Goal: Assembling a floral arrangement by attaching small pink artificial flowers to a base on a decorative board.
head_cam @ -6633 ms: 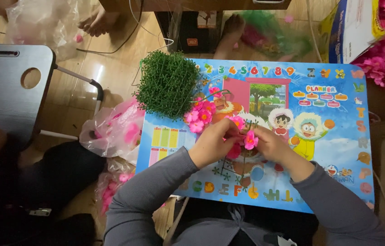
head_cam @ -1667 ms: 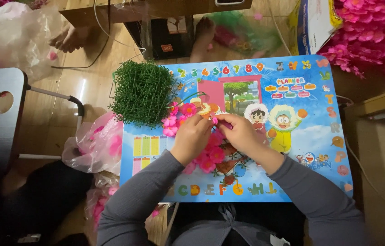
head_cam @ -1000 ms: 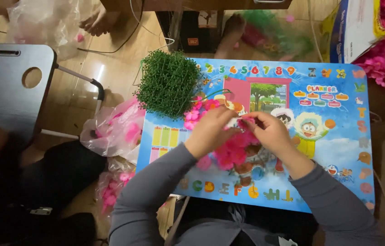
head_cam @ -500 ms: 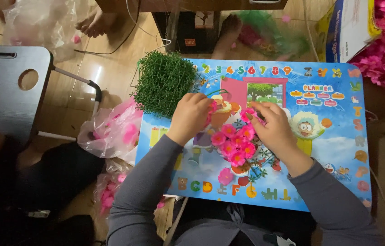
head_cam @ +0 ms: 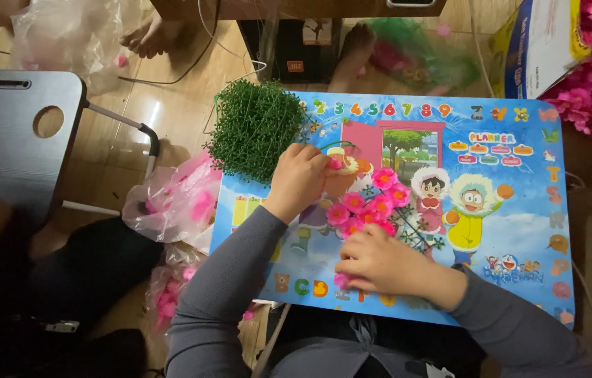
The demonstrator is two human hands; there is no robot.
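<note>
carton point(head_cam: 537, 45): top right, behind worktop; blue and yellow with white side, tilted
pink bags point(head_cam: 177, 203): clear plastic, pink contents, on floor left of worktop
clear bag point(head_cam: 65, 35): top left, crumpled, on floor

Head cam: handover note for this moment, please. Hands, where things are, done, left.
Left hand: on the blue table beside the green mat, fingertips pinching a small pink piece; grip partly hidden.
Right hand: resting on the near end of the flower sprig, pressing it to the table, fingers curled.
Sprig lies mid-table, several pink blooms on it, bare green tips showing to its right.
Pink bag of loose flowers hangs left of the table.
Done: a cluster of blooms fitted.
Left: the bare tips, by the look of it.
</note>
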